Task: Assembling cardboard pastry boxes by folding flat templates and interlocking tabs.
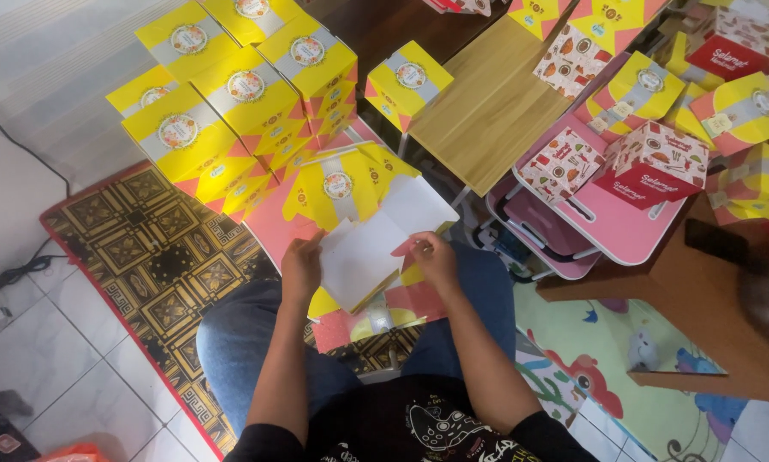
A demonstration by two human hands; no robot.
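- Left hand (301,267) grips the left edge of a flat box blank (363,248), fingers closed on the card; right hand (434,258) pinches its right edge, thumb on top.
- Blank: thin card, plain white inside facing up, yellow/red print w/ round badge on the flap behind; half-folded, held over the lap, just in front of the knees.
- More flat blanks (367,321) lie under it on the floor, pink & yellow, glossy.
- Stack (239,103) of made-up yellow boxes to the left, cube-ish, lids shut, contents not visible; one single box (406,83) apart, beside the wood board (487,107).
- Board: pale wood grain, flat rect.
- Pink table (615,227), smooth plastic, carries a red/white box (654,162), shut.
- Rug (157,257): dark w/ gold square pattern, red edge; white tile (59,359) beside it.
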